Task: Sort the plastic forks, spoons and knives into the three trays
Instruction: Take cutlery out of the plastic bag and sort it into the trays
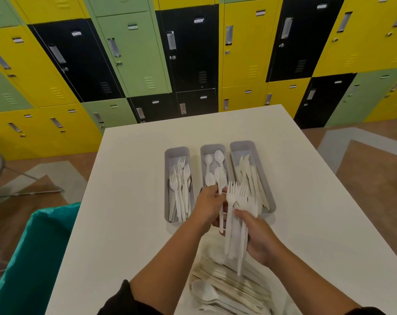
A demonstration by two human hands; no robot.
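A single spoon point(220, 189), upright with bowl pointing away, is pinched by the left hand point(210, 206) directly over the spoon tray point(213, 147), while mixed cutlery point(237, 214) is clasped by the right hand point(260, 237).

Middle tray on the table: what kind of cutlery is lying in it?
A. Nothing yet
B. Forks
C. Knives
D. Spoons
D. The middle tray holds white spoons, bowls toward the far end; forks lie in the left tray and knives in the right tray.
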